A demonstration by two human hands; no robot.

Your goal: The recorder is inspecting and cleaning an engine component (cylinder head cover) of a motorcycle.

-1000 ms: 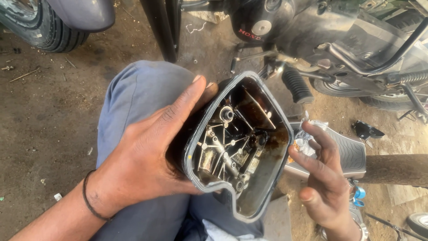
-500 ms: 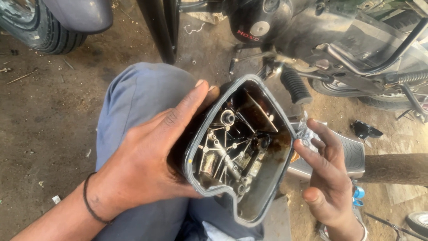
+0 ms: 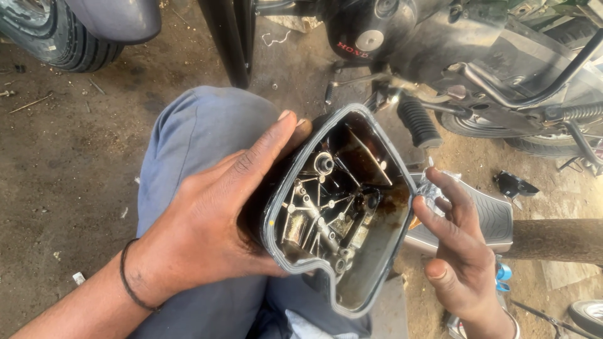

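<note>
The left hand (image 3: 207, 232) wraps its spread fingers round the left edge of an oily engine cover (image 3: 336, 207), holding it over the knee. Just right of the cover, the right hand (image 3: 455, 251) hovers half open, fingertips near its rim.

Oily engine cover (image 3: 342, 207), open side up

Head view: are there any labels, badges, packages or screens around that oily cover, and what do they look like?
Round badge: silver disc on the black motorcycle engine case, top centre.
Lettering mark: small red marking on the same black case, just left of the disc.
Crumpled wrapper: shiny and silvery, beside the right hand, near the metal cover that the left hand holds.
No screens or signs show.
</note>
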